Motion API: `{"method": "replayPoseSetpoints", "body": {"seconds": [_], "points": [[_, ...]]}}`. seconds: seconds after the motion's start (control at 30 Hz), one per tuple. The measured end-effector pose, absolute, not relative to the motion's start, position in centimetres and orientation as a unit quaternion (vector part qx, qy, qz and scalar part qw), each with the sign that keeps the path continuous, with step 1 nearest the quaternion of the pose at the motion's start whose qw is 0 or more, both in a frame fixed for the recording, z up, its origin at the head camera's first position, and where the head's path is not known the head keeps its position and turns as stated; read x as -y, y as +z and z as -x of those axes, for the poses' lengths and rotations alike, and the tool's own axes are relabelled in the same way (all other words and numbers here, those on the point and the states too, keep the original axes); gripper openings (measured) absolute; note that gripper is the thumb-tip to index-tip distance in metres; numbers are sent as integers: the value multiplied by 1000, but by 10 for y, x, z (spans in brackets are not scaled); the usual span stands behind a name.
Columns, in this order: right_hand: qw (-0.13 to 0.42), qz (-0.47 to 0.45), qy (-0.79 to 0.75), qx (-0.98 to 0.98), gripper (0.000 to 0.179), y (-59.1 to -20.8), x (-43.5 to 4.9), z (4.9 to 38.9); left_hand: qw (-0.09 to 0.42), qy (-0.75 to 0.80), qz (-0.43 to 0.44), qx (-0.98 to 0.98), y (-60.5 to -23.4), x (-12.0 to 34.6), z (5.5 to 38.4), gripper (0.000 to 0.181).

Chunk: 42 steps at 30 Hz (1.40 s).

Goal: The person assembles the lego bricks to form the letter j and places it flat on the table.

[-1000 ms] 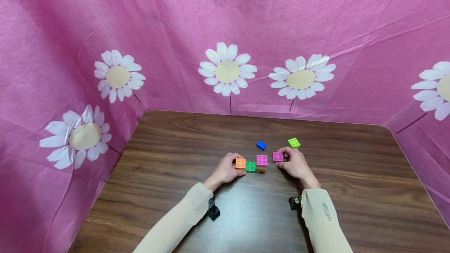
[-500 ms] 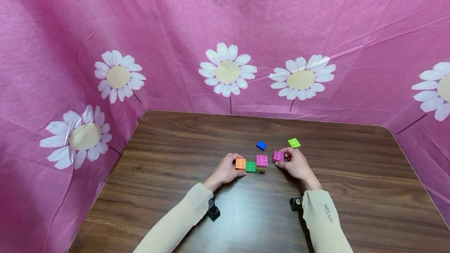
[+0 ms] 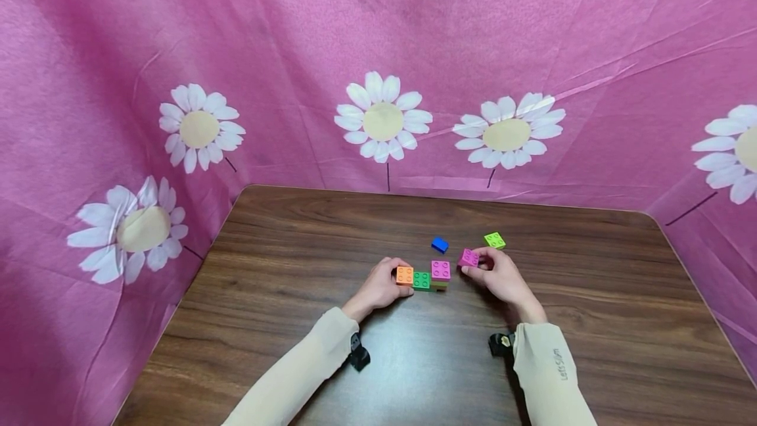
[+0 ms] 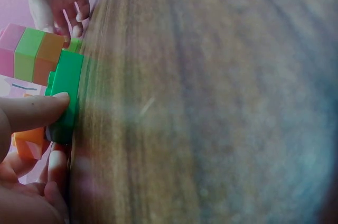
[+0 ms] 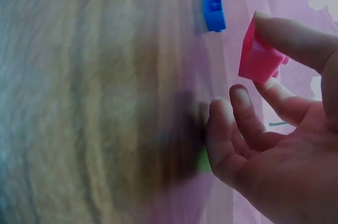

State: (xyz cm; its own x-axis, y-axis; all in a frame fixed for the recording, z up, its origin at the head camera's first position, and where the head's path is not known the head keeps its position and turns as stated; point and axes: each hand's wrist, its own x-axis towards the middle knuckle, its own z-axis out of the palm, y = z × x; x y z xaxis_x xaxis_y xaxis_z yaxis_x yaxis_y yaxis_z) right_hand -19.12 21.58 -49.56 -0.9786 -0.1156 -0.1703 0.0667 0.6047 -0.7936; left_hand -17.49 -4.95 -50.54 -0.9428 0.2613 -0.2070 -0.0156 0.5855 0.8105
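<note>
1. The pink brick (image 3: 469, 258) is in the right hand (image 3: 501, 279), tilted, its studs facing up and away from the thumb side. It is right of the green brick's stack and apart from it.
2. That hand is clamped on it, thumb against one side and a fingertip against the opposite side; the other fingers bend loosely below, off the brick.
3. The left hand (image 3: 380, 288) is clamped on the left end of the green brick (image 3: 422, 281), thumb on the near side, fingers behind.
4. On that end sits an orange brick (image 3: 405, 275). On the right end rises a stack: brown brick (image 4: 46, 57), light green brick (image 4: 28, 55), then a second pink brick (image 3: 440, 270) on top.
5. A blue brick (image 3: 439, 244) lies beyond the stack, just left of and past the held one.
6. A lime brick (image 3: 495, 240) lies just beyond the right hand, studs up.
7. All this is over the wood-grain bench (image 3: 296, 235). Pale sleeves (image 3: 307, 370) cover both forearms, with black cameras (image 3: 358, 354) at the wrists.
8. Behind hangs pink cloth (image 3: 284, 51) printed with white daisies.
</note>
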Motion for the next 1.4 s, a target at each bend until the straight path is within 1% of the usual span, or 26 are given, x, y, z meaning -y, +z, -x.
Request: {"method": "replayPoseSetpoints", "body": {"seconds": [0.33,0.57,0.93,1.27,1.4], "points": [[125,37,-507,-852,48,-477,-211,187,150,449,-75,-877,-505,50,176,36],[109,53,-500,-858,47,-475,-211,187,149,455,-75,-875,-505,50,176,36],[92,86,-476,-870,46,-457,-203,178,148,457,-76,-874,-506,50,176,36],[102,96,-482,-865,44,-454,-195,173,141,445,-79,-881,-505,50,176,37],[94,113,-482,-864,42,-452,-192,171,141,445,-80,-881,-505,50,176,37]]}}
